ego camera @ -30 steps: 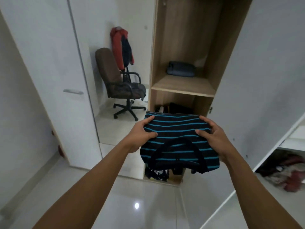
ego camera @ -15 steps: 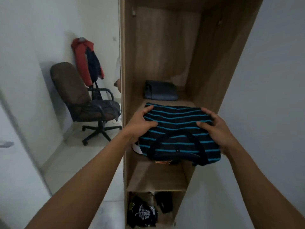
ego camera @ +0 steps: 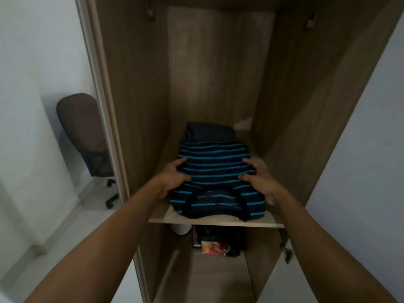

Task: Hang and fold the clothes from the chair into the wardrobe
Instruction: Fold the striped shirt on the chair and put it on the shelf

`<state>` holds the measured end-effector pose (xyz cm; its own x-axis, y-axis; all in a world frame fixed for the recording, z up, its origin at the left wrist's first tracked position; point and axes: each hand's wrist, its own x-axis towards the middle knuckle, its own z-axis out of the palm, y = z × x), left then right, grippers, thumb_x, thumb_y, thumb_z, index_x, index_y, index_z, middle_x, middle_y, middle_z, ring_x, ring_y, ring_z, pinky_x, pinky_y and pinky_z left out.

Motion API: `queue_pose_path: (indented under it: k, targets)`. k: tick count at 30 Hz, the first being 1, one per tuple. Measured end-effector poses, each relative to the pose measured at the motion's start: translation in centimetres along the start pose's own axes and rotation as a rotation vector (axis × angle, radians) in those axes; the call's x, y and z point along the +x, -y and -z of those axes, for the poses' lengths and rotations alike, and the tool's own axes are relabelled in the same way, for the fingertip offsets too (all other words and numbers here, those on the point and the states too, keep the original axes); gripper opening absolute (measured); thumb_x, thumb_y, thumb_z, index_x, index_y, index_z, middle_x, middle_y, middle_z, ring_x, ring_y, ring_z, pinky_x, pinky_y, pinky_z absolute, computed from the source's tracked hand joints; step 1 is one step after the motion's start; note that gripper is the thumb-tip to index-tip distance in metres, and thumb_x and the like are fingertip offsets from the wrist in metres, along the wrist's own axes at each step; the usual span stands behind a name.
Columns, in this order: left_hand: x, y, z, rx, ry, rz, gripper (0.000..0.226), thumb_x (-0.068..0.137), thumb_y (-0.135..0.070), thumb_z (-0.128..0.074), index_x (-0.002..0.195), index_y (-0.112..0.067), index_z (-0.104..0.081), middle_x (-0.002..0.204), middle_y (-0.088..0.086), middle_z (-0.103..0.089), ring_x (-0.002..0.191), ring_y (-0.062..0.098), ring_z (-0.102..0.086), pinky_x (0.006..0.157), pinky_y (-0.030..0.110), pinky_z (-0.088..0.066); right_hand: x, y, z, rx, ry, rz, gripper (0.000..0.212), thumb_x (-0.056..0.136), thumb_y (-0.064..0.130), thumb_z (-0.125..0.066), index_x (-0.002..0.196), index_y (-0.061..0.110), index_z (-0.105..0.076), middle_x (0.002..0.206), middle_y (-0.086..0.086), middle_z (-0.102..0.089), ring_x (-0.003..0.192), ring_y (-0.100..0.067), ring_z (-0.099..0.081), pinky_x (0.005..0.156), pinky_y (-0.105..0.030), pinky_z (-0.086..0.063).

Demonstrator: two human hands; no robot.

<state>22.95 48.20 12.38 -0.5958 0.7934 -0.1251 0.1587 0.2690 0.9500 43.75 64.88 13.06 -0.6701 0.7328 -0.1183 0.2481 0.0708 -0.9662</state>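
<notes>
A folded black shirt with blue stripes [ego camera: 215, 169] lies on the wooden wardrobe shelf [ego camera: 218, 220], its collar toward me. My left hand [ego camera: 172, 178] grips its left side and my right hand [ego camera: 259, 179] grips its right side. Behind it on the same shelf sits a folded dark grey garment [ego camera: 209, 132], partly covered by the striped shirt. The brown office chair [ego camera: 84, 127] stands at the left, outside the wardrobe, half hidden by the wardrobe's side panel.
The wardrobe compartment [ego camera: 218, 62] is narrow, with wooden walls close on both sides. Below the shelf lie dark clothes and an orange patterned item [ego camera: 215, 248] and a white object [ego camera: 180, 229]. The open white door [ego camera: 360, 149] stands at the right.
I have stepped closer to the wardrobe. Both hands have carried the striped shirt forward and set it down on the shelf in front of the grey garment.
</notes>
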Motion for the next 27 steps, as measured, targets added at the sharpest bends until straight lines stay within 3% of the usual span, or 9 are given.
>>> queue_pose_path:
  k: [4,8,10,12,14,16,20,24,27]
  targets:
    - [1.8,0.8,0.2,-0.146,0.114,0.234,0.068,0.088,-0.003,-0.070,0.146,-0.025,-0.043,0.130,0.010,-0.059,0.109,0.027,-0.064,0.091,0.039,-0.056,2.0,-1.2,0.6,0.029,0.046,-0.218,0.054,0.095,0.005,-0.061,0.145,0.016,-0.045,0.101,-0.005,-0.066,0.087,-0.022,-0.069,0.056,-0.026,-0.057]
    - [3.0,0.3,1.3,-0.292,0.226,0.357,0.060,0.088,-0.007,-0.070,0.142,-0.019,-0.046,0.111,0.013,-0.072,0.093,0.026,-0.073,0.078,0.037,-0.062,2.2,-0.9,1.5,0.151,0.069,-0.261,0.025,0.097,0.007,-0.057,0.121,0.012,-0.061,0.077,-0.003,-0.071,0.068,-0.017,-0.069,0.049,-0.023,-0.055]
    - [3.1,-0.1,1.1,-0.072,0.252,0.363,0.071,0.086,-0.013,-0.074,0.148,-0.022,-0.039,0.122,0.013,-0.066,0.098,0.025,-0.071,0.078,0.036,-0.061,1.9,-0.8,1.6,0.049,0.130,-0.257,0.041,0.096,0.008,-0.060,0.135,0.014,-0.053,0.087,-0.001,-0.067,0.074,-0.016,-0.068,0.052,-0.021,-0.055]
    - [2.9,-0.5,0.6,0.260,0.245,0.306,0.085,0.084,-0.022,-0.078,0.154,-0.025,-0.029,0.142,0.011,-0.051,0.110,0.023,-0.063,0.082,0.031,-0.057,1.6,-0.8,1.8,-0.219,0.178,-0.220,0.067,0.090,0.011,-0.069,0.149,0.017,-0.038,0.104,0.002,-0.063,0.083,-0.012,-0.064,0.065,-0.018,-0.054]
    - [3.0,-0.7,0.3,0.572,0.187,0.241,0.101,0.078,-0.035,-0.083,0.157,-0.027,-0.021,0.156,0.007,-0.034,0.131,0.026,-0.048,0.096,0.031,-0.050,1.5,-0.7,2.3,-0.525,0.205,-0.168,0.084,0.082,0.020,-0.079,0.153,0.017,-0.033,0.128,-0.002,-0.059,0.098,-0.012,-0.058,0.087,-0.021,-0.048]
    - [3.2,-0.8,0.2,0.783,0.086,0.160,0.113,0.071,-0.049,-0.084,0.158,-0.029,-0.014,0.163,0.006,-0.018,0.143,0.029,-0.033,0.111,0.037,-0.041,1.6,-0.1,2.6,-0.655,0.172,-0.105,0.086,0.078,0.032,-0.082,0.151,0.019,-0.037,0.141,-0.004,-0.053,0.111,-0.015,-0.056,0.092,-0.023,-0.042]
    - [4.0,-0.2,-1.8,0.975,-0.067,-0.229,0.098,0.083,-0.063,-0.064,0.159,-0.030,-0.011,0.167,0.002,-0.002,0.152,0.028,-0.010,0.123,0.046,-0.015,4.9,-0.2,0.7,-0.830,-0.008,0.248,0.087,0.074,0.072,-0.060,0.148,0.031,-0.039,0.152,-0.002,-0.042,0.136,-0.025,-0.044,0.111,-0.044,-0.039]
    - [4.9,3.1,-4.6,1.089,0.080,-0.140,0.087,0.091,-0.073,-0.037,0.159,-0.031,-0.001,0.167,0.000,0.006,0.153,0.025,0.007,0.123,0.047,0.000,7.1,-2.8,-2.9,-1.074,0.173,0.188,0.085,0.090,0.075,-0.036,0.158,0.033,-0.006,0.167,0.004,0.002,0.153,-0.026,0.002,0.120,-0.060,-0.007]
    - [6.4,3.9,-4.3,1.053,0.037,-0.126,0.088,0.090,-0.075,-0.036,0.159,-0.032,-0.001,0.167,-0.003,0.006,0.153,0.022,0.008,0.123,0.044,0.001,9.0,-4.6,-3.2,-1.123,0.140,0.123,0.091,0.086,0.084,-0.025,0.158,0.034,0.001,0.166,0.004,0.012,0.152,-0.023,0.013,0.119,-0.060,0.001]
